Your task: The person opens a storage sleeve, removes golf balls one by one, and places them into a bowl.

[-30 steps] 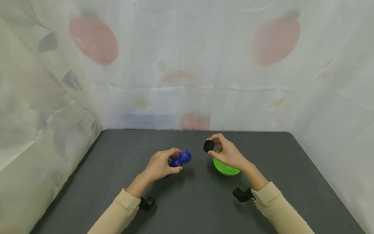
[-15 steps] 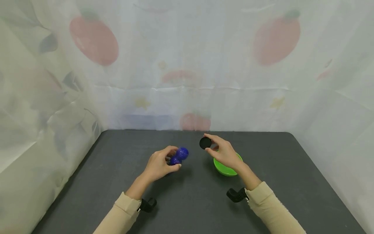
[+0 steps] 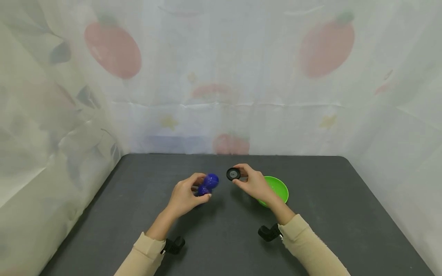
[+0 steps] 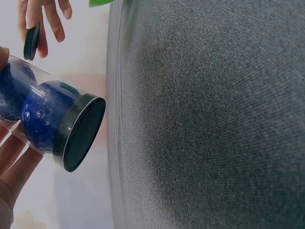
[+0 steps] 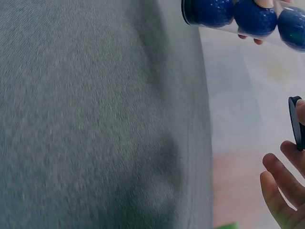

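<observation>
Above the dark grey surface, the left hand [image 3: 184, 193] grips a clear plastic tube of blue balls [image 3: 207, 184] while the right hand [image 3: 253, 183] pinches its round black cap [image 3: 233, 174] just beside; a misaligned cap could slip and balls spill.

No legible text, label, brand, number or sign was found in any view. The clear tube of blue balls [image 3: 208, 183], the black cap [image 3: 233, 174], the green bowl [image 3: 279, 188] and the fruit-printed backdrop [image 3: 221, 76] carried no readable markings.
</observation>
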